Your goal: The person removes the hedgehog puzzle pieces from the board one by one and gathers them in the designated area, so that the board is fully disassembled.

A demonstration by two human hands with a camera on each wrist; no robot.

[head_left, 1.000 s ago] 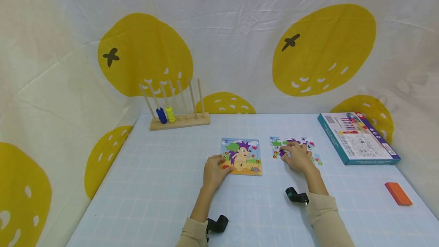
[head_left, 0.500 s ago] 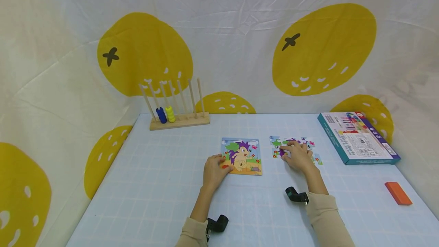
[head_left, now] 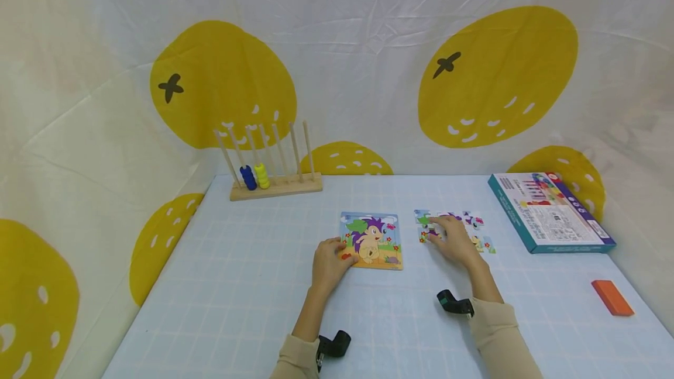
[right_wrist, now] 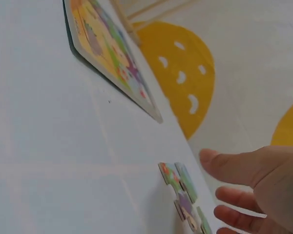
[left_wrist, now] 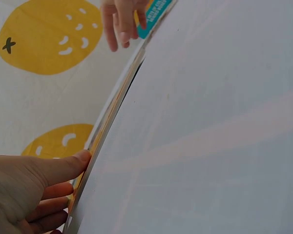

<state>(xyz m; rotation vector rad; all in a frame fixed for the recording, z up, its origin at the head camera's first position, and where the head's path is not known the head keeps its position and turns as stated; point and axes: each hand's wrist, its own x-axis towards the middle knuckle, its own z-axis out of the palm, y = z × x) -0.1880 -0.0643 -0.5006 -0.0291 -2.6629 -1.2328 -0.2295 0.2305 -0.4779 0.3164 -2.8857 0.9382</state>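
A square puzzle board printed with a purple-spined hedgehog is set near the middle of the desk. Its near left corner is gripped by the left hand, with the thumb laid along the near edge and the fingers at the left side. To the right of the board, apart from it, several loose puzzle pieces are laid out, partly hidden by the right hand, which is held over them with thumb and fingers parted.

The desk is covered with a pale blue cloth crossed by a faint light grid. At its far left, a wooden counting rack is stood upright, with blue beads and yellow beads stacked on neighbouring pegs. At the far right, a flat box with teal and purple sides is placed, and nearer, by the right edge, an orange block is seen.

The desk is enclosed at the back and both sides by a creased whitish curtain, patterned with large yellow rounded shapes flecked with white; dark cross-like marks are borne by two of them.
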